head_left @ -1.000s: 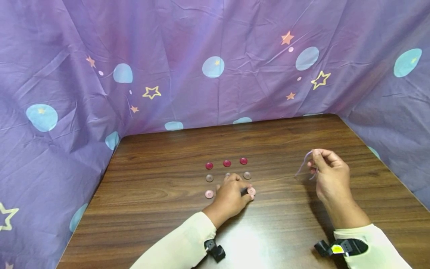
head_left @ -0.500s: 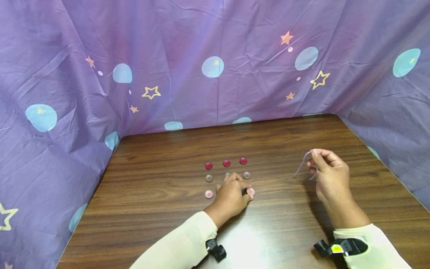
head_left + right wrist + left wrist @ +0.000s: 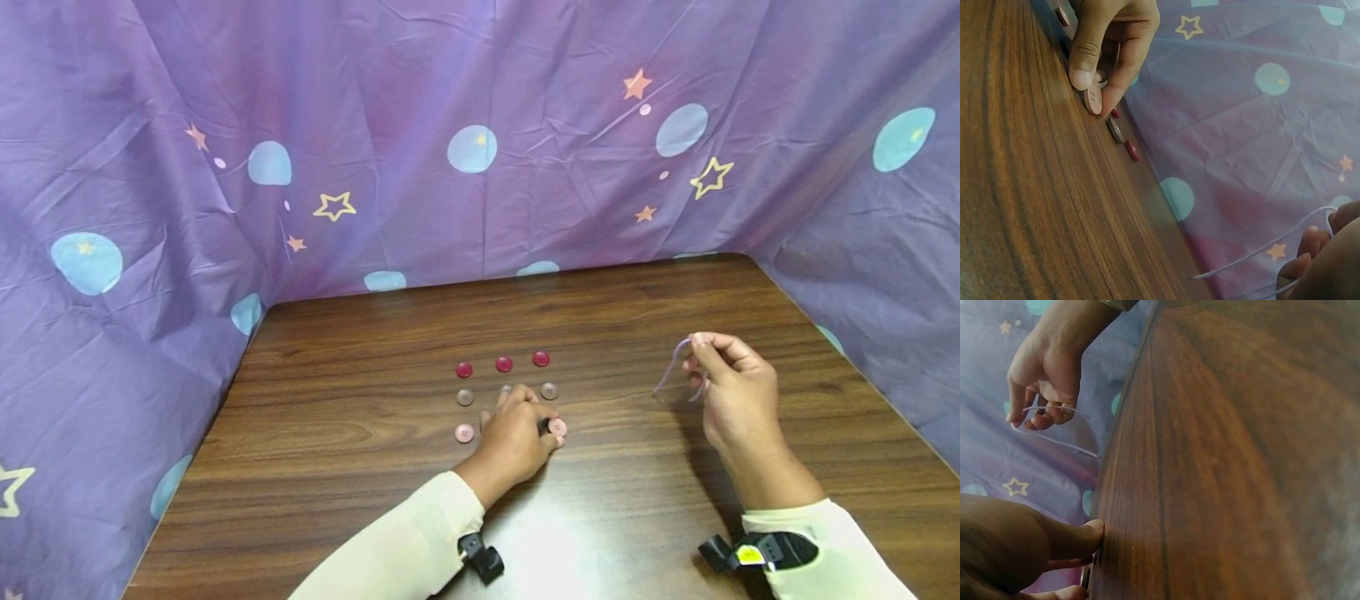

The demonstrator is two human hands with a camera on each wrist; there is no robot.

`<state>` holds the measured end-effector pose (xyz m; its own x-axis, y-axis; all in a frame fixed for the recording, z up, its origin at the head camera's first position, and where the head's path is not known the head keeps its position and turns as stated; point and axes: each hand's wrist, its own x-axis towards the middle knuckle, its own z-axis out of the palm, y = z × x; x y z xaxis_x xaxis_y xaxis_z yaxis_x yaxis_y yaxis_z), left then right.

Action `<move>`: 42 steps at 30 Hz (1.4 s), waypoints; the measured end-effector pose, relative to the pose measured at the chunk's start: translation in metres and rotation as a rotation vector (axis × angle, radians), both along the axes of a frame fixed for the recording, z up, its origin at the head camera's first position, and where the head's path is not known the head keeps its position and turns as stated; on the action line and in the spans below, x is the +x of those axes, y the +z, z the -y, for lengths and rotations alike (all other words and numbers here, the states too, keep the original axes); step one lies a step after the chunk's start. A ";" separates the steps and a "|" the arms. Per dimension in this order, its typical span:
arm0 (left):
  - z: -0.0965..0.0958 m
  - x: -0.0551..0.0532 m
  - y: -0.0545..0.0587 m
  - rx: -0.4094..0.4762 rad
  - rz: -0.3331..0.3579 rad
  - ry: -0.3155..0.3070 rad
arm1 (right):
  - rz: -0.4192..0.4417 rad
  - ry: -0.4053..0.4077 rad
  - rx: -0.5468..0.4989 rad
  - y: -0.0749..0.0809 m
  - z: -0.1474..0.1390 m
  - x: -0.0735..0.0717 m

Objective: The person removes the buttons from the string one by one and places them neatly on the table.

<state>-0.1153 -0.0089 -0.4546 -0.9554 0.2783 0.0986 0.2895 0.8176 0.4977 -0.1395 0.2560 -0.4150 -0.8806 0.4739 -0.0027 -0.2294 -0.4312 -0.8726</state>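
Note:
At the near right corner of a grid of buttons, my left hand [image 3: 513,433] pinches a pink button [image 3: 557,427] between thumb and index finger. The right wrist view shows that four-hole button [image 3: 1093,99] tilted at the fingertips, close over the table. Off to the right, my right hand [image 3: 738,396] is raised and pinches a thin lavender string [image 3: 670,365] between thumb and forefinger. One end of the string hangs down to the left; another part loops under the fingers, as the left wrist view also shows.
Three dark red buttons [image 3: 504,364] form the back row on the wooden table [image 3: 337,500]. Grey-brown buttons [image 3: 465,397] lie in front, the middle one partly behind my left hand. Another pink button [image 3: 464,433] is at the near left. A purple patterned cloth [image 3: 412,100] hangs around the table.

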 end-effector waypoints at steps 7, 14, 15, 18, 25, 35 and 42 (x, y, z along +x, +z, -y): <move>0.000 0.000 0.000 -0.021 0.000 -0.003 | 0.015 -0.011 -0.003 -0.001 0.001 0.000; 0.000 0.000 0.000 -0.021 -0.003 -0.005 | -0.006 -0.015 0.003 0.001 0.003 -0.001; 0.000 0.000 0.000 -0.020 -0.002 -0.005 | -0.007 -0.017 0.003 0.001 0.003 -0.001; 0.000 0.000 0.000 -0.025 -0.006 -0.008 | -0.002 -0.025 0.004 0.002 0.003 -0.001; 0.000 0.000 0.000 -0.034 -0.012 -0.009 | 0.021 -0.027 0.006 0.001 0.002 -0.001; 0.001 0.000 0.002 -0.045 -0.012 -0.017 | 0.041 -0.026 0.021 0.000 0.001 -0.002; 0.001 0.000 0.001 -0.060 -0.029 -0.023 | 0.035 -0.018 0.031 0.000 0.002 -0.002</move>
<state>-0.1157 -0.0102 -0.4538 -0.9455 0.3068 0.1087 0.3226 0.8386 0.4389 -0.1410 0.2542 -0.4153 -0.8715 0.4901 -0.0187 -0.2055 -0.3996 -0.8933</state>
